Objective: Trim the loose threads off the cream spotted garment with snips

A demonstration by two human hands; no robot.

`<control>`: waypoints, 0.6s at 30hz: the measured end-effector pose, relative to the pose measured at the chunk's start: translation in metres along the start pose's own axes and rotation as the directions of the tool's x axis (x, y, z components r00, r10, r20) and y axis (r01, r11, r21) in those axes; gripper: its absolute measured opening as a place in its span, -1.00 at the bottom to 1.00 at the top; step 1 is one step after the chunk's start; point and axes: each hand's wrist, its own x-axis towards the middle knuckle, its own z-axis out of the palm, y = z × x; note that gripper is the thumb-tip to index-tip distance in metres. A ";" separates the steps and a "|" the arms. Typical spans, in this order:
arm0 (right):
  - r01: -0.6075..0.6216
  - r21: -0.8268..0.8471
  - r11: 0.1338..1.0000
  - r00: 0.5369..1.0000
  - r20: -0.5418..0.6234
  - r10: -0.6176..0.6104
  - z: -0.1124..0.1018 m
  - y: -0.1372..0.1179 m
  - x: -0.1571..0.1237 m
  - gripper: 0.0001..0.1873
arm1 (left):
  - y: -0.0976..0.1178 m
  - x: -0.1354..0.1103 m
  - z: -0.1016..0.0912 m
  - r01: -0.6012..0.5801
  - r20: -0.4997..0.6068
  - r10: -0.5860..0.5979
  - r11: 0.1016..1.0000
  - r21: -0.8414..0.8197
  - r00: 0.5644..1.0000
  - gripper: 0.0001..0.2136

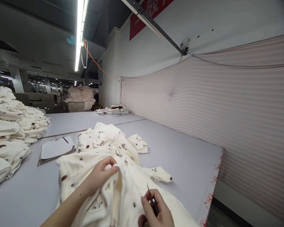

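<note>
A cream fleece garment [123, 189] with small brown paw prints lies spread on the grey table [184, 157] in front of me. My left hand [100, 175] pinches a fold of its fabric near the middle. My right hand [155, 209] is at the lower edge of the view, closed around small dark thread snips [150, 197] whose tip points up over the garment. A second garment of the same print [104, 137] lies just beyond the first.
A tall pile of folded cream garments [9, 132] stands at the left. A stack of papers with a pen [55, 148] lies beside it. More folded stacks [113, 110] sit far back. A striped fabric curtain [227, 110] lines the right; the table edge [215, 186] drops off there.
</note>
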 end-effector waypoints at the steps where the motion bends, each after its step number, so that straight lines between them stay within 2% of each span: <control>1: 0.040 -0.032 0.999 0.999 -0.001 -0.040 0.009 -0.004 0.002 -0.68 | 0.001 0.000 0.000 -0.007 0.004 0.007 1.000 0.030 1.000 -0.84; 4: 0.180 -0.158 0.971 0.984 0.022 -0.179 0.036 -0.010 0.009 -0.76 | 0.002 -0.002 -0.001 -0.020 0.039 0.017 0.997 0.070 0.999 -0.83; 6: 0.199 -0.207 0.958 0.980 0.020 -0.199 0.049 -0.008 0.016 -0.87 | 0.003 -0.004 -0.004 -0.021 0.078 0.016 0.997 0.072 0.997 -0.87; 8: 0.196 -0.211 0.958 0.980 0.013 -0.198 0.054 -0.002 0.021 -0.93 | 0.005 -0.010 -0.007 -0.003 0.113 -0.006 0.997 0.082 0.994 -0.89; 10: 0.217 -0.182 0.959 0.976 0.029 -0.216 0.054 0.004 0.024 -0.90 | 0.004 -0.017 -0.008 -0.025 0.145 -0.003 0.981 0.191 0.989 -0.81; 12: 0.255 -0.156 0.954 0.967 0.049 -0.250 0.050 0.008 0.024 -0.88 | -0.001 -0.026 -0.006 -0.130 0.151 0.080 0.922 0.364 0.985 -0.87; 14: 0.306 -0.134 0.942 0.951 0.076 -0.298 0.043 0.008 0.022 -0.89 | -0.010 -0.033 -0.003 -0.269 0.147 0.225 0.823 0.501 0.963 -0.86; 16: 0.346 -0.096 0.934 0.934 0.133 -0.332 0.034 0.005 0.020 -0.88 | -0.022 -0.039 -0.001 -0.360 0.146 0.338 0.753 0.551 0.930 -0.79; 18: 0.348 -0.061 0.936 0.922 0.203 -0.329 0.023 0.000 0.021 -0.81 | -0.033 -0.041 -0.002 -0.421 0.169 0.400 0.705 0.570 0.901 -0.71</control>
